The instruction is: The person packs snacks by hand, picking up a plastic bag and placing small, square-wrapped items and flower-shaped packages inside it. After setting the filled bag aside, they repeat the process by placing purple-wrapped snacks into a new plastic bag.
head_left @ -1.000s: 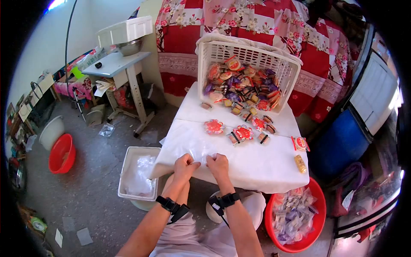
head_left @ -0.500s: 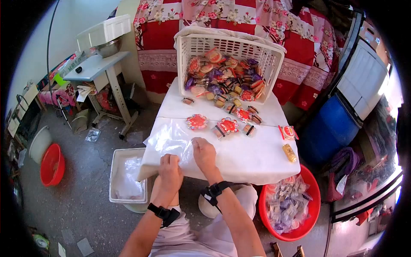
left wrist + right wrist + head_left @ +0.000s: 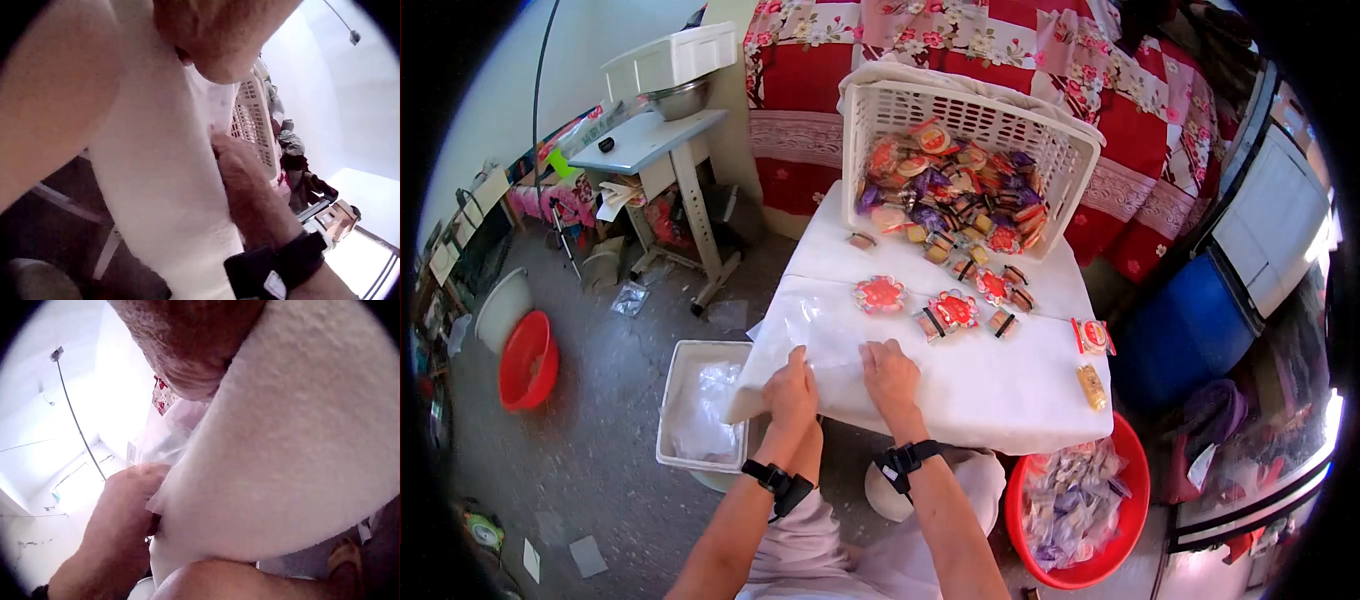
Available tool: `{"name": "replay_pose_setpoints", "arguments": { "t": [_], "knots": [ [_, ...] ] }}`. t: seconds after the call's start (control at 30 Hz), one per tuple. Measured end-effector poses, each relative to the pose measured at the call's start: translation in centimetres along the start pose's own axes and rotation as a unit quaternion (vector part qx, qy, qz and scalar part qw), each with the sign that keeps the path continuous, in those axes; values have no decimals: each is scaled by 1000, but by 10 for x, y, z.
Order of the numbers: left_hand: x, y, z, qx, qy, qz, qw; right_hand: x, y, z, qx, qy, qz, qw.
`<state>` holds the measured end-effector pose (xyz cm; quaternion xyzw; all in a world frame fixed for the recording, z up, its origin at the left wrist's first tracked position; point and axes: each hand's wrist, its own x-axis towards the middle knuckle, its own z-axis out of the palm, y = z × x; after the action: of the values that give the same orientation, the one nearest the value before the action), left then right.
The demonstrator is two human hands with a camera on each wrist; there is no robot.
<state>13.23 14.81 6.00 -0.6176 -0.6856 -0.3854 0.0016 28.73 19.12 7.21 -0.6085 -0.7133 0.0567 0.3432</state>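
A clear plastic bag [image 3: 802, 322] lies on the white-covered table [image 3: 960, 385] near its front left edge. My left hand [image 3: 792, 388] pinches the bag's near edge at the table's front. To the right, my right hand [image 3: 890, 375] has its fingers curled down on the bag's other side. In the right wrist view the thin plastic [image 3: 172, 434] stretches beyond the left hand [image 3: 119, 512]. Past the hands lie red flower-shaped packets [image 3: 880, 294] and small banded snack packs [image 3: 1003, 322]. The fingertips are mostly hidden in both wrist views.
A white basket [image 3: 1075, 165] tipped on its side spills wrapped snacks at the table's back. A red-labelled packet [image 3: 1093, 337] and a golden packet [image 3: 1091, 387] lie on the right. Below stand a white bin [image 3: 668, 425] with plastic bags and a red basin [image 3: 1138, 500] full of packets.
My hands have moved apart from their close position. The bag spread out to the left on the table, and my right hand has since come back slightly toward the table's front edge.
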Motion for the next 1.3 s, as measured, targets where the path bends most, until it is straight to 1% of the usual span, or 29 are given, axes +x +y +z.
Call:
{"name": "replay_pose_setpoints", "arguments": {
  "t": [0.03,0.1,0.17,0.2,0.23,0.27,0.33,0.37,0.4,0.43,0.47,0.5,0.57,0.6,0.67,0.7,0.77,0.9,0.97,1.0,1.03,1.07,1.1,1.13,1.17,1.2,1.23,1.27,1.3],
  "knots": [
    [-1,-4,4,0,2,-2,1000,0,-1,0,-12,-7,6,1000],
    [-2,-6,7,14,47,69,996,0,3,3,-1,-3,0,1000],
    [-3,-6,8,21,28,42,998,1,6,4,11,1,-6,1000],
    [-3,-6,9,26,9,18,999,1,6,3,-1,-24,0,1000],
    [-3,-7,11,27,11,16,999,2,7,2,-13,-50,7,999],
    [-4,-9,14,28,31,37,998,2,7,-3,-13,-50,4,999],
    [-3,-9,15,31,54,54,997,3,8,-15,29,-66,-63,995],
    [-2,-5,12,38,33,43,998,7,12,-21,31,-68,-68,995],
    [-1,-3,10,44,13,32,998,13,18,-28,141,-149,-36,978],
    [0,-1,9,46,17,29,998,19,26,-34,246,-229,-3,942],
    [0,0,8,39,18,30,999,29,40,-32,258,-235,6,937],
    [-1,0,9,32,17,31,999,42,44,-32,264,-199,70,941],
    [-1,-1,13,36,15,24,999,66,41,-38,120,-91,95,984],
    [-2,-2,14,38,9,19,999,78,41,-31,123,-92,93,984],
    [-2,-4,16,47,13,20,999,100,38,-16,-30,13,39,999],
    [-2,-4,17,51,14,21,998,109,32,-12,-27,15,38,999],
    [-2,-5,20,57,20,17,998,123,20,-4,-85,-70,133,985],
    [-3,-7,23,63,20,18,998,134,20,11,-106,-74,150,980],
    [-3,-6,21,60,18,17,998,142,45,23,-22,-115,153,981],
    [-3,-6,19,56,16,18,998,139,52,24,-7,-93,112,989],
    [-2,-5,18,55,15,17,998,137,61,23,-9,-95,112,989],
    [-2,-6,17,51,8,23,998,134,73,23,91,-93,124,984],
    [-2,-6,16,48,0,28,998,127,65,13,189,-91,135,968],
    [-2,-6,15,47,-3,25,999,114,60,-1,240,-81,154,955],
    [-1,-5,16,38,-2,20,999,101,52,-20,237,-86,157,955],
    [-1,-4,16,29,-1,15,999,88,49,-35,369,-90,195,904],
    [-1,-3,14,30,-6,9,999,73,45,-48,492,-91,232,834],
    [-1,-1,12,32,-2,13,999,56,38,-61,490,-95,237,833],
    [0,0,11,34,3,18,999,40,32,-74,510,-115,243,817]
  ]
}}
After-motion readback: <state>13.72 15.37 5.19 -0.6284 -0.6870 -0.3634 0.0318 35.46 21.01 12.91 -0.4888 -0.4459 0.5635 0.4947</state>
